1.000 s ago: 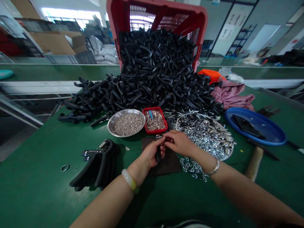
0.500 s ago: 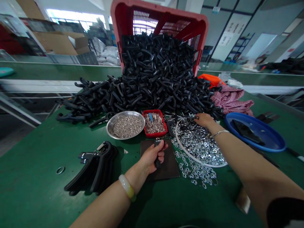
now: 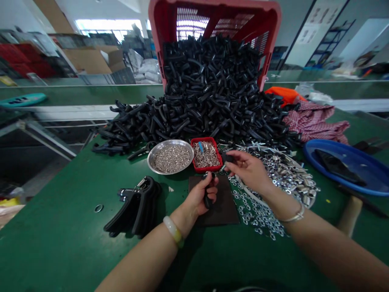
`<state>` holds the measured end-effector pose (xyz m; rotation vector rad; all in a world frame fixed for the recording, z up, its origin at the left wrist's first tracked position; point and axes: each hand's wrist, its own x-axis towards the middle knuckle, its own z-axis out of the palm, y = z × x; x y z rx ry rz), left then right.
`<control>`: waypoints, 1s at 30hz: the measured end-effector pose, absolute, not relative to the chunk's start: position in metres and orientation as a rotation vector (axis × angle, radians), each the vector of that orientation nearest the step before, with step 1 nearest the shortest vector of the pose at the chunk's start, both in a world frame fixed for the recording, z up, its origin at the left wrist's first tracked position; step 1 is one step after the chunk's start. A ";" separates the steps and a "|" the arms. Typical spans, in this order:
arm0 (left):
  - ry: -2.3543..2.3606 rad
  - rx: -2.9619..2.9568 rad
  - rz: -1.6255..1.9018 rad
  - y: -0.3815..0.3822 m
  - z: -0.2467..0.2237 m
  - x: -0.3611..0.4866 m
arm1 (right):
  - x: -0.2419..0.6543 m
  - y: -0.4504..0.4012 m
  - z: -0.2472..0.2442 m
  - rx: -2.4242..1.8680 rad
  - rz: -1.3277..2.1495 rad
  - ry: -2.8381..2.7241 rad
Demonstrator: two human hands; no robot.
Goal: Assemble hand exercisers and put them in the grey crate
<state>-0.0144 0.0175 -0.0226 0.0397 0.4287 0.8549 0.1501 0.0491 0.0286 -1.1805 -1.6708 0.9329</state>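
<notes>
My left hand (image 3: 200, 196) is closed around a black plastic handle (image 3: 208, 200), its upper end pointing up over a dark square pad (image 3: 223, 202). My right hand (image 3: 251, 172) pinches a small black piece (image 3: 227, 157) with a metal screw, slightly above and right of the handle. The two parts are apart. Behind my hands are a red tray (image 3: 221, 164) of small metal pins with a blue item in it, and a steel bowl (image 3: 149, 162) of small metal pieces. Under my right hand lies a round white-rimmed tray (image 3: 253, 197) heaped with shiny metal parts.
A large pile of black handles (image 3: 194, 109) spills from a tipped red crate (image 3: 270, 52). Several joined black grips (image 3: 133, 209) and a metal ring (image 3: 99, 208) lie on the left. A blue tray (image 3: 377, 182) and a checked cloth (image 3: 316, 121) are at the right.
My right hand has moved left and nearer from the far edge of the metal-parts tray, carrying the small black piece. My left hand still holds the handle; the view has shifted slightly.
</notes>
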 end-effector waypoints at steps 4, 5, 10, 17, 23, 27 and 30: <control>0.313 0.006 0.835 0.018 -0.024 -0.019 | 0.122 0.016 0.030 -1.092 0.719 -1.768; 0.303 0.008 0.838 0.018 -0.025 -0.020 | 0.120 0.012 0.031 -1.071 0.610 -1.848; 0.344 0.147 0.867 0.017 -0.021 -0.026 | 0.116 -0.004 0.041 -0.883 0.164 -2.130; 0.622 0.454 0.931 0.013 -0.008 -0.029 | 0.109 -0.031 0.040 -0.923 -0.171 -2.327; 0.670 0.512 0.925 0.008 -0.009 -0.025 | 0.116 -0.037 0.038 -0.946 -0.173 -2.338; 0.713 0.619 0.993 0.008 -0.008 -0.021 | 0.121 -0.026 0.038 -1.094 0.036 -2.172; 0.795 0.805 1.123 0.009 -0.006 -0.016 | 0.123 -0.017 0.033 -1.275 0.279 -1.992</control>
